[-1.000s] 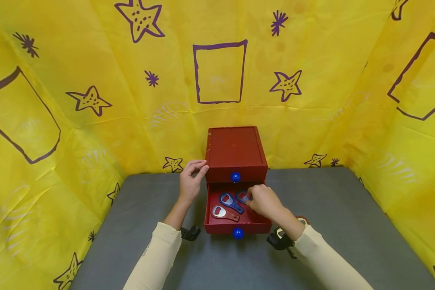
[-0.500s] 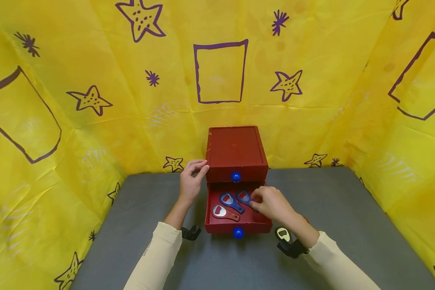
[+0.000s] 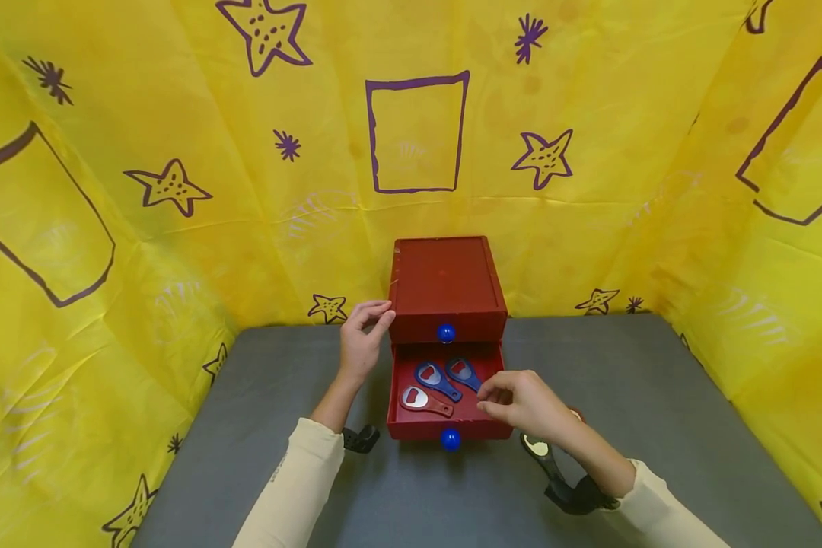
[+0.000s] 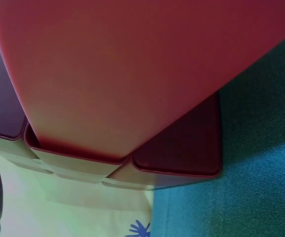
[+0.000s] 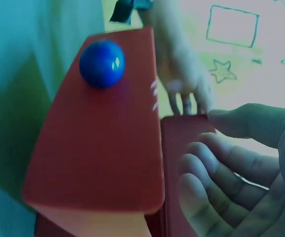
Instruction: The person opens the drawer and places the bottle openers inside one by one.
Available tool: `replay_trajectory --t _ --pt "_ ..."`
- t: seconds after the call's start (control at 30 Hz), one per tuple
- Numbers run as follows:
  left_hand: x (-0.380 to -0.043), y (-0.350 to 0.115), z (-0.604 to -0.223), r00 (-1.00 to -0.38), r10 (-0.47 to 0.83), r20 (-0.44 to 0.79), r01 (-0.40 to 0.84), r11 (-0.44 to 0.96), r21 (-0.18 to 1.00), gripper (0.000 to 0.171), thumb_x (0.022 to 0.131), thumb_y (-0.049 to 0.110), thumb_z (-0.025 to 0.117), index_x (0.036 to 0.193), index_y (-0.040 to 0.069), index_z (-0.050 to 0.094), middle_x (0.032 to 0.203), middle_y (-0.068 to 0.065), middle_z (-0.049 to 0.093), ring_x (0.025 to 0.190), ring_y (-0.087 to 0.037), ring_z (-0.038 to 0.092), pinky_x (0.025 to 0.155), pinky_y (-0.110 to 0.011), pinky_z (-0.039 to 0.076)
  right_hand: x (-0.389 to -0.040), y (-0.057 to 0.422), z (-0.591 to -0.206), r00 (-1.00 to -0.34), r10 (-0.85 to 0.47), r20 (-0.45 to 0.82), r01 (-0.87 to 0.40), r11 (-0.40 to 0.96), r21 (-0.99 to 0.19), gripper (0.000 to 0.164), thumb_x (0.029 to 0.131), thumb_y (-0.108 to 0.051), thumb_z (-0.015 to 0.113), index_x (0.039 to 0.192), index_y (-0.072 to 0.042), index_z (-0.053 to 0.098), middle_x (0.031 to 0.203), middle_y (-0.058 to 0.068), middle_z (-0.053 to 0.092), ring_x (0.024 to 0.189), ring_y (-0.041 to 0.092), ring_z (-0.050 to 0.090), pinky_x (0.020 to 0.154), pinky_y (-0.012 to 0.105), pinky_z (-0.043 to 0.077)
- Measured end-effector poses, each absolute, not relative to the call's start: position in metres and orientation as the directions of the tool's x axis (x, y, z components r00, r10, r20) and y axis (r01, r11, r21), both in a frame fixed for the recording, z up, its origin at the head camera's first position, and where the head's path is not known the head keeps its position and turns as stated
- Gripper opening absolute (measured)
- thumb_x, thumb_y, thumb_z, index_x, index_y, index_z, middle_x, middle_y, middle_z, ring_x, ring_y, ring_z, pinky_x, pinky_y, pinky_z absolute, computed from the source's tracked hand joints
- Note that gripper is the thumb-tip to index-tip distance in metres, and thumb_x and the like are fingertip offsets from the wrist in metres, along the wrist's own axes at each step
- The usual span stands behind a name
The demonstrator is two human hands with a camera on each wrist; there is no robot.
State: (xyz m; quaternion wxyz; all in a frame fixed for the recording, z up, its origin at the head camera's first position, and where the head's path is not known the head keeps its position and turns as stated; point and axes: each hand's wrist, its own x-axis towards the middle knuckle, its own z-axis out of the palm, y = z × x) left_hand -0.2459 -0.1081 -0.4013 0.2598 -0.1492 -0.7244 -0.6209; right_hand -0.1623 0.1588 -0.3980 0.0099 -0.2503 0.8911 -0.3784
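A red two-drawer cabinet [image 3: 445,274] stands at the back of the table, its lower drawer [image 3: 418,431] pulled out. Inside that drawer lie a red bottle opener [image 3: 438,409], a blue bottle opener [image 3: 445,390] and a second blue bottle opener [image 3: 460,370] at the right. My left hand [image 3: 359,350] rests its fingertips at the cabinet's left front edge. Over the drawer's right side hovers my right hand [image 3: 530,403], fingers loosely bent; in the right wrist view its thumb [image 5: 246,123] is apart from the fingers and nothing is held.
Right of the drawer, a black bottle opener with a pale head [image 3: 537,447] lies on the grey table [image 3: 281,380], partly behind my right wrist. A reddish thing [image 3: 577,414] shows behind that forearm. Yellow patterned cloth [image 3: 246,228] surrounds the table.
My right hand has drawn back toward the right and front, away from the right blue bottle opener, which stays in the drawer with more of it showing. The left hand keeps its place.
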Motion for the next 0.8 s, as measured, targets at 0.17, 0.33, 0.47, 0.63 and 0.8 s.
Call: replay_trajectory --t 0.17,0.33,0.47,0.63,0.8 --pt "-0.246 -0.109 -0.402 -0.818 -0.106 0.566 0.542 0.19 0.819 0.023 0.087 0.0 0.069 0.105 -0.013 0.069 0.108 -0.032 0.063 0.09 -0.001 0.058 0.079 -0.011 0.049 -0.151 0.157 -0.398 -0.877 -0.478 0.044 -0.323 0.521 -0.79 0.013 0.086 -0.018 0.073 0.09 -0.005 0.073 0.07 0.0 0.066 0.058 0.002 0.055 0.053 0.021 0.05" --pt "-0.246 -0.109 -0.402 -0.821 -0.099 0.562 0.539 0.188 0.821 0.023 0.087 0.0 0.069 0.106 -0.014 0.068 0.109 -0.032 0.062 0.09 -0.002 0.058 0.079 -0.011 0.048 -0.141 0.151 -0.402 -0.856 -0.514 -0.05 -0.228 0.462 -0.857 0.022 0.088 -0.019 0.071 0.097 0.001 0.071 0.074 0.005 0.069 0.059 0.004 0.059 0.055 0.024 0.054" --pt "-0.247 -0.108 -0.402 -0.82 -0.104 0.563 0.54 0.185 0.821 0.023 0.087 0.0 0.069 0.105 -0.013 0.069 0.109 -0.032 0.063 0.091 -0.001 0.057 0.079 -0.01 0.048 -0.134 0.144 -0.413 -0.856 -0.511 -0.08 -0.185 0.447 -0.875 0.026 0.089 -0.021 0.07 0.099 0.002 0.071 0.075 0.004 0.07 0.059 0.006 0.06 0.055 0.022 0.053" --pt "-0.247 -0.108 -0.401 -0.82 -0.097 0.565 0.541 0.195 0.818 0.023 0.087 0.001 0.069 0.106 -0.012 0.069 0.109 -0.031 0.063 0.091 0.0 0.058 0.08 -0.013 0.049 -0.127 0.136 -0.431 -0.88 -0.468 -0.079 -0.161 0.451 -0.878 0.025 0.09 -0.024 0.069 0.096 0.0 0.072 0.069 0.0 0.068 0.053 0.011 0.06 0.05 0.022 0.049" --pt "-0.247 -0.109 -0.403 -0.825 -0.099 0.557 0.534 0.187 0.824 0.023 0.087 0.002 0.069 0.106 -0.012 0.069 0.11 -0.031 0.063 0.09 0.0 0.058 0.079 -0.011 0.049 -0.124 0.129 -0.455 -0.911 -0.399 -0.107 -0.062 0.387 -0.92 0.035 0.093 -0.03 0.066 0.1 0.005 0.07 0.069 0.006 0.067 0.051 0.017 0.062 0.049 0.031 0.053"
